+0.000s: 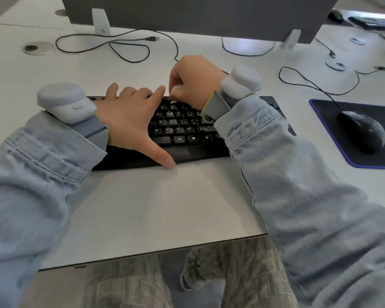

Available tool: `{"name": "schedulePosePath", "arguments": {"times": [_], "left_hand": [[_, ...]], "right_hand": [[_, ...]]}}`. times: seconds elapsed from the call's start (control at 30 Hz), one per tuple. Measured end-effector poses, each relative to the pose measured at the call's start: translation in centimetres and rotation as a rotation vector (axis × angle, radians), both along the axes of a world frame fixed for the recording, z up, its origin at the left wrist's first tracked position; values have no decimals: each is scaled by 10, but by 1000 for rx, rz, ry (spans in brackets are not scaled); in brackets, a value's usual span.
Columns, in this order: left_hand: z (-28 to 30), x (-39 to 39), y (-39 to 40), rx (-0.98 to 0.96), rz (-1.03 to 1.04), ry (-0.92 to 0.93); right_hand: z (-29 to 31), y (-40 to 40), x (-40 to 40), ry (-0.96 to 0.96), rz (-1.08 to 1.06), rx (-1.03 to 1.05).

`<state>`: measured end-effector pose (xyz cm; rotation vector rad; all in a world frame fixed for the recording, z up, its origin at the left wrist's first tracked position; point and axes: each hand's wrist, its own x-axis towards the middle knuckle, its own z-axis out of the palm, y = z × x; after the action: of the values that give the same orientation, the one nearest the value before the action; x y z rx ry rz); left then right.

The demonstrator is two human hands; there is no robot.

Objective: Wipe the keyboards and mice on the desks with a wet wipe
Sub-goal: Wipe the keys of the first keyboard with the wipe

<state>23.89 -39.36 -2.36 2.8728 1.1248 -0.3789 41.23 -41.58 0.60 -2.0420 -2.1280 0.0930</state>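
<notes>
The left hand lies flat on the black keyboard, fingers spread and straight, thumb reaching to the front edge at six o'clock; I judge it pins the board so it won't slide under the rubbing. Just to its right, at the keyboard's twelve o'clock edge, the right hand curls its fingers around a small white wet wipe, pressing it onto the top key row. Well off at three o'clock, the mouse sits on its dark pad on the table, seemingly awaiting its turn.
</notes>
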Motion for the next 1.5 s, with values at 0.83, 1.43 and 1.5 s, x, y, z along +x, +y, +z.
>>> {"name": "schedulePosePath", "arguments": {"times": [0.83, 1.43, 1.5], "left_hand": [[-11, 0, -1, -29, 11, -139], [-7, -1, -7, -49, 26, -138], [-6, -1, -7, -50, 27, -138]], "right_hand": [[3, -10, -2, -22, -9, -39], [13, -30, 51, -84, -158, -114], [13, -31, 56, -97, -188, -131]]}}
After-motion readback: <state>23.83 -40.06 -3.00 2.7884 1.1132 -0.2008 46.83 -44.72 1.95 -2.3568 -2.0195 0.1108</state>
